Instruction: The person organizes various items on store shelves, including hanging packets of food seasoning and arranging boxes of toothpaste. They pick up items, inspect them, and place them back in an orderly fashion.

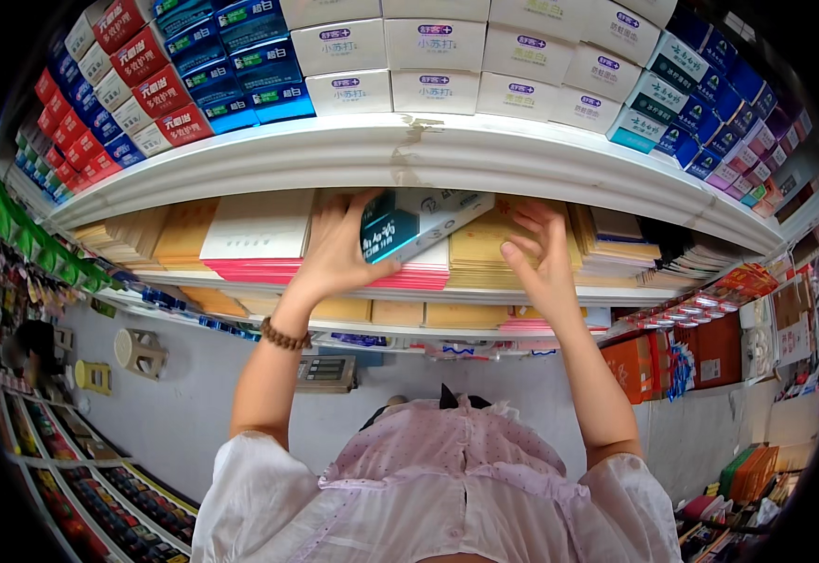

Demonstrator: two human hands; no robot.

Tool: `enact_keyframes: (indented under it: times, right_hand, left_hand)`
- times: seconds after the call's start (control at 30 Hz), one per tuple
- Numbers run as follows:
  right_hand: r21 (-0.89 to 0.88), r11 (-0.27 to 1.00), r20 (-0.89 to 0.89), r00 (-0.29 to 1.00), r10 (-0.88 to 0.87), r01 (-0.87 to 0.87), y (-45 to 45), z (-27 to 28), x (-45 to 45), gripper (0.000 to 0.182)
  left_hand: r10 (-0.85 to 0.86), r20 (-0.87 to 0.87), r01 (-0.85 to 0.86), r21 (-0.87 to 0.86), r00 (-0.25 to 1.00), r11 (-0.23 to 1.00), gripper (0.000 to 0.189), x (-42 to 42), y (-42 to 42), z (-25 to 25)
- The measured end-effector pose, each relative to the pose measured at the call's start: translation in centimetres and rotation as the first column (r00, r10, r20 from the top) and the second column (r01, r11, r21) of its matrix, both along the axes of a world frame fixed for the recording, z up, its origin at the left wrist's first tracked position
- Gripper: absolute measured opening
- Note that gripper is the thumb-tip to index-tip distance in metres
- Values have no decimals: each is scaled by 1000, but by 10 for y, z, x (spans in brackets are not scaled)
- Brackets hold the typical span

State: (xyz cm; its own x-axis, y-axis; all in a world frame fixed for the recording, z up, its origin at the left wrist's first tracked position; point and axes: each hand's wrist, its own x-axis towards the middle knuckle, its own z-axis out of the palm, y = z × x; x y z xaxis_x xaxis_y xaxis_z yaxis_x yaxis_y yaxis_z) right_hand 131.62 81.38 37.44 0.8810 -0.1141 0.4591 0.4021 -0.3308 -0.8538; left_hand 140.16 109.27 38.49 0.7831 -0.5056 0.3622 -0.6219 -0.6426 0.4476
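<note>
My left hand (339, 246) grips a teal and silver toothpaste carton (416, 225) by its left end, thumb along the lower edge. The carton is tilted, its right end higher, just below the lip of the white upper shelf (409, 151). My right hand (540, 253) is apart from the carton, to its right, fingers spread and holding nothing. Beneath both hands lie a white paper stack with pink edges (258, 271) and a stack of yellow-brown envelopes (480, 260). Part of the carton's far side is hidden by the shelf lip.
Toothpaste boxes (434, 91) fill the upper shelf in stacked rows. Below, a lower shelf edge (452, 332) crosses in front of me. A beige stool (141, 353) and a yellow stool (93, 376) stand on the floor at left, near a person (29, 348). Orange boxes (627, 367) stand at right.
</note>
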Motion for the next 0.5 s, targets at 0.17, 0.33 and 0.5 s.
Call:
enact_keyframes:
  times: [0.17, 0.33, 0.5]
  right_hand:
    - [495, 819, -91, 920, 381, -290, 4, -8, -7, 85]
    - [621, 740, -205, 857, 473, -259, 29, -11, -27, 91]
    - [649, 741, -345, 802, 488, -172, 39, -17, -42, 70]
  left_hand:
    - [-467, -566, 52, -598, 680, 800, 91, -61, -3, 7]
    - [-903, -425, -529, -781, 63, 331, 85, -110, -10, -73]
    - [-987, -159, -732, -672, -1, 109, 83, -136, -27, -98]
